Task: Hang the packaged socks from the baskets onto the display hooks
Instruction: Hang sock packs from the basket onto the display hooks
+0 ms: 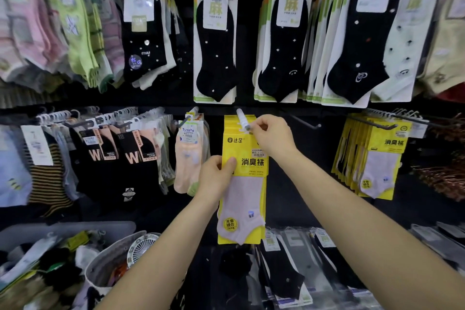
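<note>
A yellow sock pack (245, 158) with a pale pink sock hangs at the centre, in front of other yellow packs on the same display hook (243, 119). My left hand (217, 176) pinches the pack's left edge at mid-height. My right hand (270, 134) grips the pack's top right corner at the hook's tip. A grey basket (105, 262) at the lower left holds a small white fan and dark items. A larger bin (63, 228) beside it holds several loose sock packs.
Black sock packs (215, 45) hang above on the upper row. A peach sock pack (187, 156) hangs just left of the centre hook. A bare hook (305, 121) sticks out to the right, then more yellow packs (377, 156). Dark sock packs (284, 274) lie below.
</note>
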A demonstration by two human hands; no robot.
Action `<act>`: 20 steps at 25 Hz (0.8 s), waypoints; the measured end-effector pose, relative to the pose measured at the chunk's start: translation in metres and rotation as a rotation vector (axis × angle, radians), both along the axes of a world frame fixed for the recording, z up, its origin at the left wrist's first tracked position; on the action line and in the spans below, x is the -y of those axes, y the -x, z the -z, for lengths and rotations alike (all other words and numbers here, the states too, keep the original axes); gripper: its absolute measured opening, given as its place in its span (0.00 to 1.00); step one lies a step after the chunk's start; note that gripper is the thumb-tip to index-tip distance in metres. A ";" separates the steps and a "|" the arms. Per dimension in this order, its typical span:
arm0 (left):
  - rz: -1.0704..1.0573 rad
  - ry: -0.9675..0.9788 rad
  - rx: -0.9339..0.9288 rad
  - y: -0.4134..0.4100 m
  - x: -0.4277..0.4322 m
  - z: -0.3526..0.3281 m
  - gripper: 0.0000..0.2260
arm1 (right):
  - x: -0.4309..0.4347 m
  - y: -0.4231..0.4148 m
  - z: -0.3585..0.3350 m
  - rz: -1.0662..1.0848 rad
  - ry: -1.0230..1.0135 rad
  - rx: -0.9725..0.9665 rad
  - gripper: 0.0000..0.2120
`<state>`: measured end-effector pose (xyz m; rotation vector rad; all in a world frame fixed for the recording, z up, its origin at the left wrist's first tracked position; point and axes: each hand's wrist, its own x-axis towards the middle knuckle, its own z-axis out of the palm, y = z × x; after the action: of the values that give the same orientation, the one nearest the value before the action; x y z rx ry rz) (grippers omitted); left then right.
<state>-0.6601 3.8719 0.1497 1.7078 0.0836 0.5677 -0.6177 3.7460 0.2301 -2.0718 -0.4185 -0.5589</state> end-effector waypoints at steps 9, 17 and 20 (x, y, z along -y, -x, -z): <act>0.031 -0.123 0.011 -0.010 -0.006 0.010 0.21 | 0.011 0.006 0.055 -0.093 -0.303 -0.224 0.24; 0.194 -0.046 0.154 -0.007 0.011 0.017 0.16 | 0.008 0.015 0.081 -0.313 -0.256 -0.321 0.24; 0.213 -0.002 0.024 0.007 0.006 0.046 0.16 | 0.022 0.026 0.106 -0.324 -0.229 -0.374 0.27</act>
<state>-0.6668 3.8656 0.1036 1.6860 -0.1150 0.4292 -0.6438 3.7240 0.1243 -1.7882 -0.4347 -0.0204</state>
